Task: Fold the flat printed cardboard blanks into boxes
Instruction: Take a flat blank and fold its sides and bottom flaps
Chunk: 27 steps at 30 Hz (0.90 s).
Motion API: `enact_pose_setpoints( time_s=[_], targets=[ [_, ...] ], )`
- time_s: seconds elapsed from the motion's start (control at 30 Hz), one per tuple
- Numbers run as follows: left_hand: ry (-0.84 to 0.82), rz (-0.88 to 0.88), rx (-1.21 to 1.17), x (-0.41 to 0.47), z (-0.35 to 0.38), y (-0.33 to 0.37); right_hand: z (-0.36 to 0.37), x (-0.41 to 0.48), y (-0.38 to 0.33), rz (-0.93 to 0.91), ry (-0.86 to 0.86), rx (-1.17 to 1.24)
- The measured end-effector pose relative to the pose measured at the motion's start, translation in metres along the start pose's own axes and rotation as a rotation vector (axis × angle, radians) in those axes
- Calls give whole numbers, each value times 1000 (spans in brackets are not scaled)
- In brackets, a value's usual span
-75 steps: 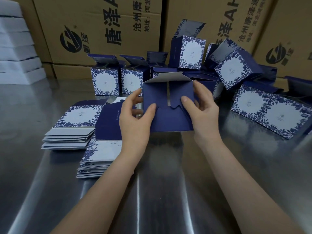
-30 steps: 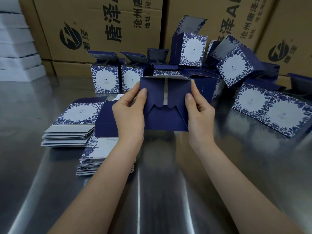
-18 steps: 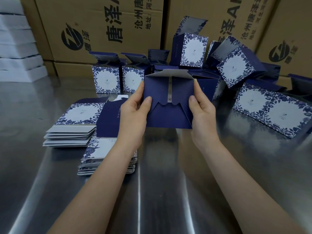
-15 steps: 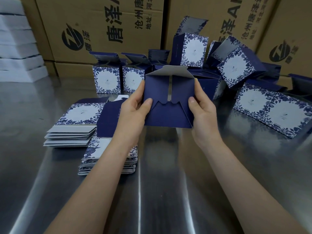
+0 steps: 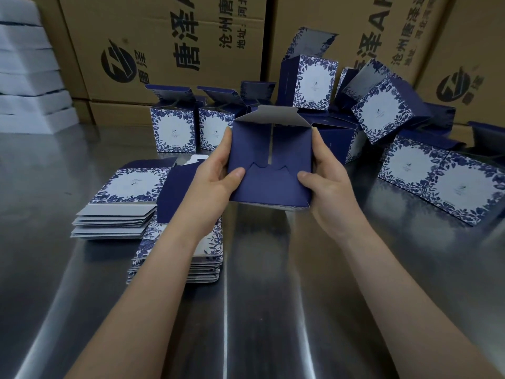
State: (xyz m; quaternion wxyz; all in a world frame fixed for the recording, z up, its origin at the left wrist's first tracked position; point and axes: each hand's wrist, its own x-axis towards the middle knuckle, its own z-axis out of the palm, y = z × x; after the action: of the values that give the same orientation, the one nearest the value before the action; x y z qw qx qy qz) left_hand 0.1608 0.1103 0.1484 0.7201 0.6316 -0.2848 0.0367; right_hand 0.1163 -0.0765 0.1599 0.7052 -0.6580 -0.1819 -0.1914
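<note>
Box (image 5: 290, 149) navy, bottom flaps (image 5: 269, 187) overlapped, thin centre gap, seemingly unlocked.

held box (image 5: 269, 170): plain navy, grey inside | folded boxes (image 5: 314, 77): white panel, blue leaf border | cartons (image 5: 164, 36): brown, black print | worktop (image 5: 259, 310): steel-grey

A bare strip of near worktop (image 5: 273, 310) is being left open. The left is being taken up by stacks of flat blanks (image 5: 114, 222); the middle is being filled by the half-folded box (image 5: 270, 184) held in the left hand (image 5: 210, 187) and right hand (image 5: 330, 192). The far side and right are being walled off by folded boxes (image 5: 175, 129) and brown cartons (image 5: 164, 36).
</note>
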Motion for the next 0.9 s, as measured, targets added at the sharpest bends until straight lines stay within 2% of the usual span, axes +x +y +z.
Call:
enact_pose_setpoints(
  time_s=[0.1,0.23,0.3,0.57,0.9],
  targets=[
    [13,6,-37,0,1,-1,0,-1,-1,-6,6,-1],
    [-75,-1,-109,-2,-1,3,-5,0,-9,-5,-84,-5],
    [-90,-9,-117,-4,-1,5,-6,0,-9,6,-77,0],
    [-22,-23,-96,-4,4,3,-5,-1,-7,20,-29,-46],
    [-41,75,34,-9,11,9,-3,-4,-12,-39,26,-281]
  ],
)
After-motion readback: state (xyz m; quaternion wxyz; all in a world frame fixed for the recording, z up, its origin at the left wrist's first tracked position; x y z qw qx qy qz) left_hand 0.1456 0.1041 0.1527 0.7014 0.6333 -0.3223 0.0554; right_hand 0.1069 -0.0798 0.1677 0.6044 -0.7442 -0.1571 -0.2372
